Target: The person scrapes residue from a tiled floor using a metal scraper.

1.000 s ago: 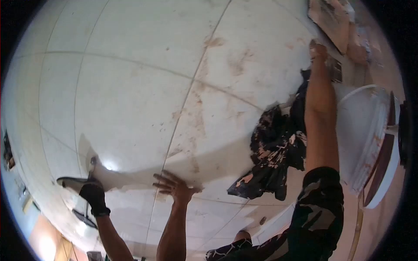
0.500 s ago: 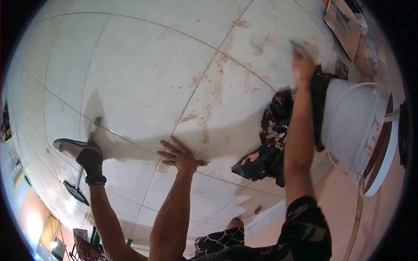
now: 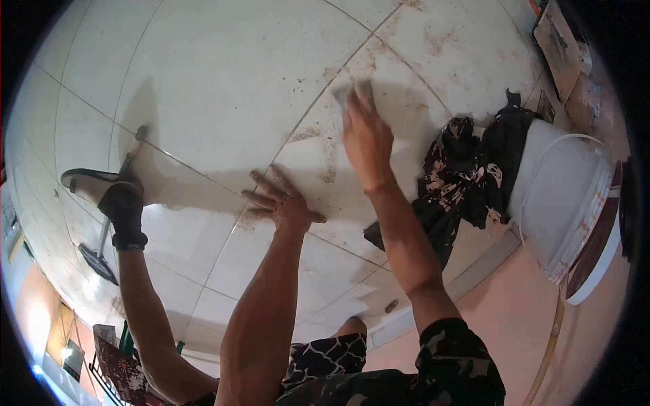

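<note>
My left hand [image 3: 288, 206] rests flat on the pale floor tiles [image 3: 210, 88], fingers spread beside a grout line. My right hand [image 3: 369, 145] is closed over the stained tiles, farther forward and to the right. A small grey flat-looking piece [image 3: 364, 97] shows at its fingertips, smeared by motion; I cannot tell what it is. Reddish-brown smudges [image 3: 330, 159] mark the floor between my hands and farther ahead. Right of that arm lies a crumpled black cloth [image 3: 467, 176] with pinkish patches.
A white bucket [image 3: 558, 193] with a handle lies along the right side, by the pink wall [image 3: 497, 338]. My outstretched foot [image 3: 101, 189] is at the left, across a long-handled tool [image 3: 98, 264] with a black head. A stained board [image 3: 558, 51] leans at upper right.
My right hand has swept left and back toward me, from beyond the black cloth to the stained grout line. My left hand stays planted. The view has shifted slightly.
</note>
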A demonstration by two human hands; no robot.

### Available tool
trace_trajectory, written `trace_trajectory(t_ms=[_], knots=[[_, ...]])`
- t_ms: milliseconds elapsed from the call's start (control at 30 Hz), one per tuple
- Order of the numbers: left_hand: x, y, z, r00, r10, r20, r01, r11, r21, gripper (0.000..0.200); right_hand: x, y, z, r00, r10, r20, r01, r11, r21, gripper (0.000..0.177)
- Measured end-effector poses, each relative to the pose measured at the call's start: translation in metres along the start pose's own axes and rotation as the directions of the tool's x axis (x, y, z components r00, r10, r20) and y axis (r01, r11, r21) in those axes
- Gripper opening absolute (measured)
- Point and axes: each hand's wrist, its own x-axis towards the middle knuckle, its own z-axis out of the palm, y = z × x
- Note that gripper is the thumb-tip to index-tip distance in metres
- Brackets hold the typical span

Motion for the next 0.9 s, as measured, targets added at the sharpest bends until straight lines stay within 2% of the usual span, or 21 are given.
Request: trace_trajectory(t_ms=[33,133,233,300,500,533,567,633,667,700,767,833,900], knots=[[0.001,0.002,-0.002,1.000,-0.005,-0.001,0.005,1.000,-0.008,0.151,0.020,-0.008,-0.001,1.000,-0.006,-0.010,0.005,1.000,-0.025,0.034],[-0.001,0.001,-0.004,1.000,0.029,-0.007,-0.029,0.999,-0.038,0.149,0.006,-0.008,0.003,0.998,0.000,-0.057,0.000,1.000,-0.002,0.032],[0.001,-0.001,-0.005,0.998,-0.025,0.058,0.023,0.999,0.028,0.146,0.018,-0.015,0.000,0.998,-0.012,-0.057,0.011,1.000,-0.028,0.031],[-0.002,0.000,-0.007,0.998,0.005,0.057,-0.006,1.000,0.015,0.144,0.032,-0.018,-0.004,0.999,-0.035,0.006,0.035,0.993,-0.113,0.028],[0.002,-0.005,0.001,0.998,0.054,0.015,-0.054,0.999,0.004,0.147,0.043,-0.007,0.000,0.995,-0.096,-0.009,0.095,0.993,-0.073,0.023],[0.001,-0.004,0.003,0.998,0.053,0.016,-0.053,0.999,-0.003,0.147,0.051,-0.010,-0.010,0.993,-0.062,0.102,0.074,0.991,-0.116,0.022],[0.000,-0.002,0.002,0.999,0.041,0.029,-0.042,0.999,0.016,0.147,0.047,-0.002,-0.013,0.993,-0.065,0.100,0.077,0.990,-0.120,0.022],[0.006,-0.003,-0.005,1.000,0.017,0.025,-0.018,0.999,0.034,0.147,0.041,0.017,-0.014,0.958,-0.286,0.017,0.287,0.956,-0.061,0.020],[0.005,-0.005,-0.002,0.999,0.039,-0.017,-0.039,0.999,0.011,0.148,0.042,0.024,-0.012,0.943,-0.325,-0.070,0.320,0.945,-0.074,0.019],[0.000,-0.006,0.003,0.996,0.070,-0.050,-0.070,0.997,-0.009,0.148,0.041,0.023,-0.011,0.946,-0.319,-0.054,0.315,0.946,-0.076,0.019],[-0.001,-0.001,-0.003,0.998,0.055,0.005,-0.055,0.998,-0.003,0.145,0.059,0.012,-0.016,0.991,-0.131,-0.007,0.125,0.955,-0.270,0.018],[0.002,-0.005,-0.007,0.998,0.018,0.059,-0.019,1.000,0.013,0.141,0.060,-0.001,-0.016,0.991,-0.135,-0.004,0.129,0.956,-0.264,0.018],[-0.002,-0.004,-0.007,0.999,0.051,0.015,-0.051,0.999,-0.002,0.140,0.038,-0.013,-0.014,0.981,-0.131,0.146,0.167,0.947,-0.274,0.013]])
